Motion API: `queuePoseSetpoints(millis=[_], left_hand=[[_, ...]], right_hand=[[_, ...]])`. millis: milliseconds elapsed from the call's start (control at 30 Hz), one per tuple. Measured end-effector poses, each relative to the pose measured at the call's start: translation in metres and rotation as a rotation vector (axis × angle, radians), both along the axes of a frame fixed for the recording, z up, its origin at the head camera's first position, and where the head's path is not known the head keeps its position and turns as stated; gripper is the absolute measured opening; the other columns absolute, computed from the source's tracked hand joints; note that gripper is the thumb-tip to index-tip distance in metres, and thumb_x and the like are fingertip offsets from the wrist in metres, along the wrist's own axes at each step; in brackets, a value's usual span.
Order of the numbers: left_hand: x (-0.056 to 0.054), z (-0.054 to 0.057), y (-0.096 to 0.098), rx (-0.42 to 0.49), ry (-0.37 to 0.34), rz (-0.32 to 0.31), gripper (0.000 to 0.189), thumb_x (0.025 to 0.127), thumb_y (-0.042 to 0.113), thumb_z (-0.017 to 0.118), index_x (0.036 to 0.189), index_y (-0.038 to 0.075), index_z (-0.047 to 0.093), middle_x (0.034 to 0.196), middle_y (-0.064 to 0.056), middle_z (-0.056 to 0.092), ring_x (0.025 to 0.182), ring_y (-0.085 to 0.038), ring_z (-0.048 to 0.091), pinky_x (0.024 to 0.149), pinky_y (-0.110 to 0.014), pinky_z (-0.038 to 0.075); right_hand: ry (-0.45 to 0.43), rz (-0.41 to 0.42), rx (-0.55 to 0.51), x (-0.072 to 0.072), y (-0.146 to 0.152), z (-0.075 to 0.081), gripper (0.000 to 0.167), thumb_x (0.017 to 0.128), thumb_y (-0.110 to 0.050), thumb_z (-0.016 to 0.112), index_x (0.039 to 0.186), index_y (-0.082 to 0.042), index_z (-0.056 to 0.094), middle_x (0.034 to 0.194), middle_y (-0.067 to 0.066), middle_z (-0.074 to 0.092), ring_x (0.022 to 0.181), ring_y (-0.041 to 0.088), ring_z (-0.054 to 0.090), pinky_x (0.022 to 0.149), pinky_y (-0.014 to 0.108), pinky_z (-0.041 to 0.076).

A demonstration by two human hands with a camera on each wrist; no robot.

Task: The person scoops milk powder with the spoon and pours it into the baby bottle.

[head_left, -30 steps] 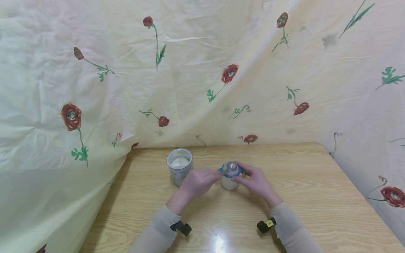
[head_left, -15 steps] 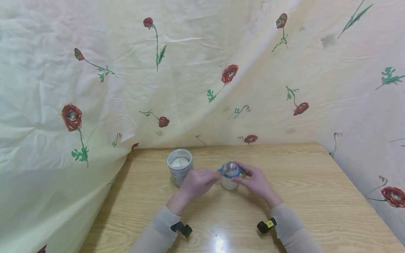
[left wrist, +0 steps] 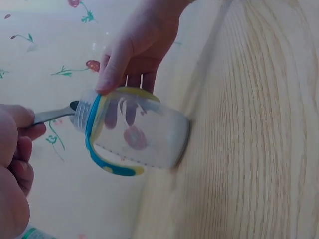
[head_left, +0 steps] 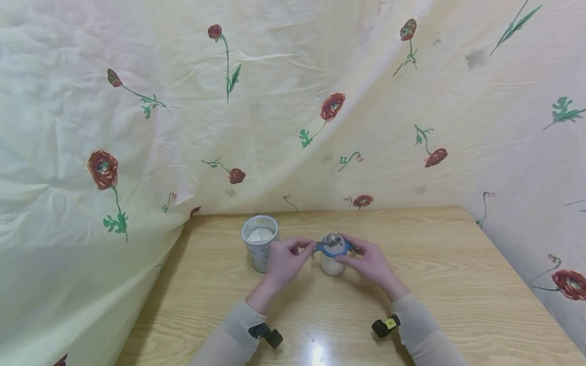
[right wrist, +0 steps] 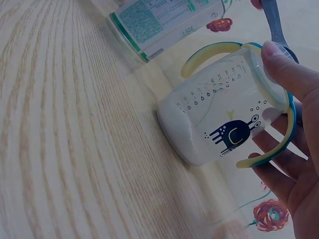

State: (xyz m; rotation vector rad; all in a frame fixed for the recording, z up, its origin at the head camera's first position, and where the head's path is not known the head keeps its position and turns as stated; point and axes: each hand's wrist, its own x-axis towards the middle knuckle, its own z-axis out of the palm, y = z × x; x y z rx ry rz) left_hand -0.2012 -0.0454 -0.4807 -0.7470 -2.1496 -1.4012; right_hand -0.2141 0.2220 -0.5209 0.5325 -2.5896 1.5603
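– since the earlier head frames, the left hand (head_left: pixel 285 260) has turned and risen slightly, and the spoon (head_left: pixel 322 243) has swung with it, its handle now nearly level across the frame.
– and the bottle (head_left: pixel 332 266)?
– upright on the table (head_left: pixel 458 269), lower middle of the head view, just right of centre. the right hand (head_left: pixel 368 260) grips its upper part, thumb to the near side.
– the left grip?
– thumb and fingers pinch the spoon's handle, its bowl at the bottle's mouth; how firmly, i can't tell.
– what could go wrong?
– spilling, i'd judge: a crooked tilt could drop anything on the spoon outside the narrow mouth. a knock could topple the bottle if the right hand slackens, and a careless leftward swing could bump the tin (head_left: pixel 259 252).
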Motion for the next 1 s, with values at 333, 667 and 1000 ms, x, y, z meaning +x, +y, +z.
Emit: queuePoseSetpoints(millis=[333,667,1000], left_hand=[[0.002,0.001,0.004,0.142,-0.217,0.058,0.006,0.096,0.016,0.084,0.094,0.010,0.084,0.085,0.004,0.081,0.047,-0.001,0.042,0.043,-0.019,0.032],[0.003,0.003,0.004,0.223,-0.335,0.057,0.010,0.096,0.018,0.084,0.094,0.009,0.083,0.082,-0.003,0.080,0.050,-0.004,0.049,0.044,-0.018,0.036],[0.001,0.003,0.002,0.391,-0.532,0.111,0.016,0.095,0.020,0.084,0.098,0.004,0.081,0.085,-0.003,0.080,0.058,-0.010,0.059,0.046,-0.018,0.042]], right_hand=[[-0.009,0.004,-0.006,0.000,-0.001,0.001,0.069,0.092,-0.034,0.087,0.152,-0.013,0.061,0.148,0.010,0.064,0.135,0.034,0.061,0.111,0.058,0.049],[-0.014,-0.006,0.001,-0.001,0.000,-0.001,0.071,0.091,-0.037,0.087,0.153,-0.015,0.059,0.151,0.010,0.062,0.137,0.037,0.059,0.111,0.060,0.048],[0.036,0.010,-0.070,-0.002,-0.001,0.009,0.079,0.090,-0.021,0.089,0.158,-0.008,0.051,0.154,0.013,0.059,0.141,0.036,0.056,0.112,0.057,0.048]])
